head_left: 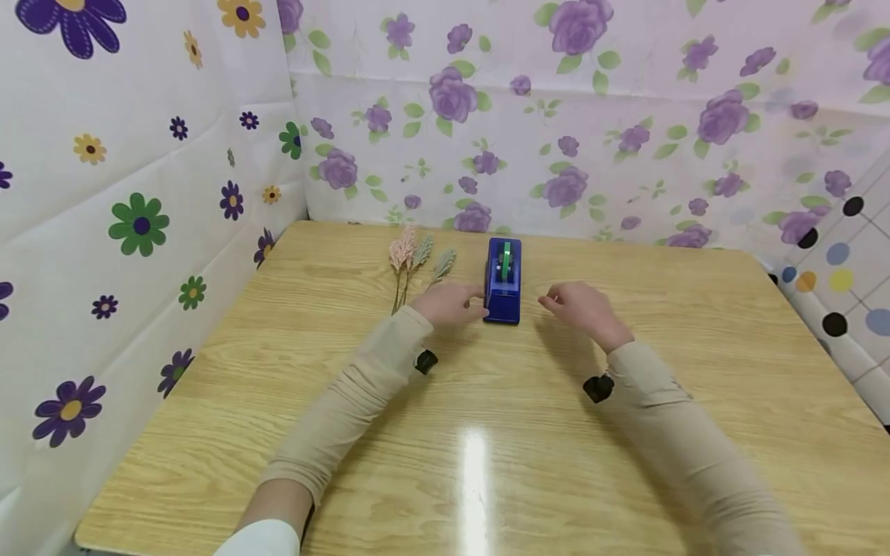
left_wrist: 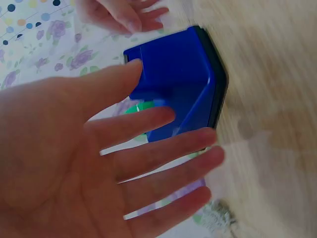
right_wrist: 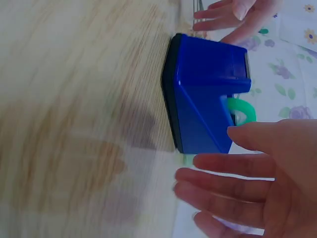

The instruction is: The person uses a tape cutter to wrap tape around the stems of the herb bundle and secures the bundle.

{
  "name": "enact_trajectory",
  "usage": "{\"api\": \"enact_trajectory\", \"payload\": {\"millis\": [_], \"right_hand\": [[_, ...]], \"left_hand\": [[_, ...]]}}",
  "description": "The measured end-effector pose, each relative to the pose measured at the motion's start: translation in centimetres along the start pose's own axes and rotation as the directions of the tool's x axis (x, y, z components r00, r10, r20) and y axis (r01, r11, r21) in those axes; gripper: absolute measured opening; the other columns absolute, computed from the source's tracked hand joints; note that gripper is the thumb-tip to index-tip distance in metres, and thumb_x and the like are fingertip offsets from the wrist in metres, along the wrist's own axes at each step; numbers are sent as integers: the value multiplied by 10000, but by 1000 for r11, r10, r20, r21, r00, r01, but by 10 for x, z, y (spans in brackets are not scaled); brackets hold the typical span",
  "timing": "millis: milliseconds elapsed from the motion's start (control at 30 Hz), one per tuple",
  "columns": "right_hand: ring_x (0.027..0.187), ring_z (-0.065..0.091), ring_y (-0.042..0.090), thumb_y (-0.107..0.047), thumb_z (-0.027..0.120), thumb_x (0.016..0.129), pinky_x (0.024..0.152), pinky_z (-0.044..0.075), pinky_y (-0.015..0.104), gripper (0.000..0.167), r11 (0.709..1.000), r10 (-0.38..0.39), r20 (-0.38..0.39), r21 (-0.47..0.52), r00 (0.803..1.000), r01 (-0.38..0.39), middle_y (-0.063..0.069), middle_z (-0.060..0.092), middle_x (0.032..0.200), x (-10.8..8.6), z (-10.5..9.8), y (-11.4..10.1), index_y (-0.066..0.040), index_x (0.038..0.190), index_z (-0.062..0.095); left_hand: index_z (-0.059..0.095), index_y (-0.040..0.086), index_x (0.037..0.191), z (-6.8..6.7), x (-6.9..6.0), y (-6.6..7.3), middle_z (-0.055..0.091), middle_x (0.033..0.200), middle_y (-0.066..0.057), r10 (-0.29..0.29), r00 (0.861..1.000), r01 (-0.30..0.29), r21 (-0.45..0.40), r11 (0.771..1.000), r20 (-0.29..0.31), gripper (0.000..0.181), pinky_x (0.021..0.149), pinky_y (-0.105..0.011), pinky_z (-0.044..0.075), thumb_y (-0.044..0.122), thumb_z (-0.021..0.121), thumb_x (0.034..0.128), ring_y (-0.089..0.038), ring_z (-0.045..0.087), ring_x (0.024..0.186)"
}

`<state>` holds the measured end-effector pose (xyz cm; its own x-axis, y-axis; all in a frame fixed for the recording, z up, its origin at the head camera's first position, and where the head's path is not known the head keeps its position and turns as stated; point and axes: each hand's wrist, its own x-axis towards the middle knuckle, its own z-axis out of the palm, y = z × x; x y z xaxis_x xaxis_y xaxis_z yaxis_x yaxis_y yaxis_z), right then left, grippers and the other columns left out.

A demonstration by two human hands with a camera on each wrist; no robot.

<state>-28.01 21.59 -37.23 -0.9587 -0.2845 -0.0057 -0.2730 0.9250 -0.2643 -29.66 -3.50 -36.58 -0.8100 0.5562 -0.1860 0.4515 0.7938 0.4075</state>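
At the far left, a smooth white sheet printed with daisies is seen, faintly creased. On the wood-grained tabletop, whose glossy finish is marked by a streak of reflected light, a pink dried-flower sprig and two grey-green sprigs are laid on thin stems; their heads are fluffy and tapered.

Just right of these, the left hand is held with fingers straight and spread, nothing being gripped. Its fingertips are brought close to the left side of the tape dispenser; whether contact is made cannot be told. The dispenser is stood upright towards the back of the table, between the two hands. It is wedge-sided, in shiny blue, apparently hard plastic, with a dark base, and a green ring is seated in its well.

Further right, the right hand is held apart from the dispenser, its fingers loosely extended and holding nothing. The step in hand is judged to be positioning around the dispenser; for a hold, both hands would need to be closed inward evenly.
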Motion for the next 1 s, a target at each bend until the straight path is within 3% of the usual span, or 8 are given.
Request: {"api": "enact_trajectory", "payload": {"millis": [167,333,467,600,1000], "right_hand": [[660,583,203,-237,515,1002,587,454,338,292,995,-26,-105,91,994,36,142,716,901,4,5,-7,-19,993,710],[665,553,215,-194,539,983,610,435,332,258,985,-25,-226,163,974,63,139,712,896,10,9,-19,-20,949,727],[725,594,238,-195,553,976,652,474,362,257,981,-17,-248,184,969,65,149,719,940,13,13,-26,-11,963,733],[700,576,225,-223,549,986,615,445,323,274,978,-11,-237,202,971,60,143,711,922,17,17,-31,-22,944,732],[790,597,253,-243,560,980,654,442,308,297,954,45,-232,298,972,27,172,700,987,26,27,-39,3,994,728]], "left_hand": [[583,113,1305,5,0,6,683,1166,-105,-35,992,24,-89,996,-120,399,887,-398,522,348,566,983,-229,656,1025],[617,113,1242,9,3,5,690,1107,-82,-64,979,37,-135,990,-195,363,862,-392,524,341,607,959,-221,657,984],[619,96,1229,12,4,4,690,1093,-83,-78,975,47,-151,987,-206,361,856,-389,525,330,620,953,-218,656,974],[616,84,1235,14,2,-1,691,1110,-94,-80,979,51,-151,987,-188,365,879,-380,519,318,619,955,-222,653,1001],[597,92,1269,25,9,-8,691,1108,-115,-36,978,-10,-217,976,-207,370,858,-376,524,296,612,961,-237,654,1009]]}}
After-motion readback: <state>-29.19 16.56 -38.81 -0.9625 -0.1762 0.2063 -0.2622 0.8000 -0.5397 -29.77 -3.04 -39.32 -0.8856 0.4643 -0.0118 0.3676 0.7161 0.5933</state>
